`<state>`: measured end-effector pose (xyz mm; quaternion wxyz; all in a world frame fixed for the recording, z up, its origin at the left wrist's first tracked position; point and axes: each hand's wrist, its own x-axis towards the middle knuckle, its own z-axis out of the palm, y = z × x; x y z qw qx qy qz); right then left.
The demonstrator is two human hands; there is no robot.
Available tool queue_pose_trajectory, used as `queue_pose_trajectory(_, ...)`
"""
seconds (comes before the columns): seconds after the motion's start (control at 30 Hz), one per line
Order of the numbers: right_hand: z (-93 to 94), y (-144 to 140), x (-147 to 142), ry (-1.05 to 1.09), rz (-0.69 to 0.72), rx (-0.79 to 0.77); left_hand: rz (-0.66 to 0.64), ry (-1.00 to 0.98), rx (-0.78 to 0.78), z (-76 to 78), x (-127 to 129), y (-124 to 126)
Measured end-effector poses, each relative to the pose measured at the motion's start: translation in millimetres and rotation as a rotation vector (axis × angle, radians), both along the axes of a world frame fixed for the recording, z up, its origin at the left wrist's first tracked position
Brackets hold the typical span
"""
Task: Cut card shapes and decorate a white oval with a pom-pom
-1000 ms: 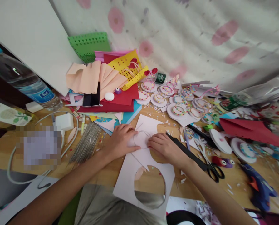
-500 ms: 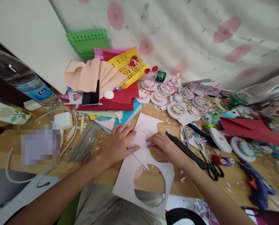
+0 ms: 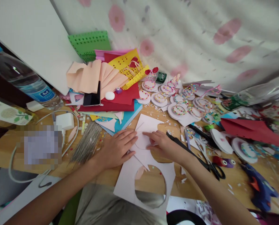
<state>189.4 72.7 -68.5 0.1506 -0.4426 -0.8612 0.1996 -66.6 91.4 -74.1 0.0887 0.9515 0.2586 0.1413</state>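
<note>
A white card sheet [image 3: 126,182] lies over the table's front edge, with a large round hole cut near its lower end and curved cuts along its right side. My left hand [image 3: 116,148] rests flat on the sheet's left part, fingers stretched. On the right side of a thin circle outline [image 3: 141,143], my right hand [image 3: 161,142] touches the card with its index finger out and its thumb apart. Whether that circle is a loose disc or only a drawn line, I cannot tell. A narrow cut runs below it to a pointed flap.
Scissors [image 3: 213,167] and a blue glue gun [image 3: 258,187] lie to the right. Several white discs with beaded bracelets [image 3: 179,109] fill the back. Coloured sheets [image 3: 120,103], a phone [image 3: 92,98] and a wire bundle [image 3: 86,142] lie left. A water bottle [image 3: 24,78] leans at far left.
My right index finger has stretched out to the left across the circle's upper part. My left hand has shifted slightly and still lies on the card. The view has moved a little.
</note>
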Motion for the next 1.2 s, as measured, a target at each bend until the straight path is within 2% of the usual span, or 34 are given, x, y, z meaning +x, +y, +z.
queue_pose_trajectory(0.17, -4.8, 0.2, 0.9, 0.008, -0.007, 0.007, -0.109, 0.004, -0.031, -0.4, -3.1, 0.5)
queue_pose_trajectory(0.63, -4.5, 4.0, -1.4, -0.014, -0.094, -0.076, -0.126, 0.125, -0.018, 4.2, -7.2, 0.4)
queue_pose_trajectory(0.97, 9.4, 16.0, 2.0, 0.095, -0.174, -0.341, -0.153, 0.120, -0.038, 7.1, -2.0, 2.5)
queue_pose_trajectory(1.1, 10.5, 25.7, 0.8, -0.040, -0.237, -0.258, -0.160, 0.150, -0.035, 8.5, -0.9, 0.7)
queue_pose_trajectory(1.2, 12.2, 30.3, -0.4, -0.054, -0.239, -0.190, -0.154, 0.166, -0.036, 8.9, 0.4, -1.3)
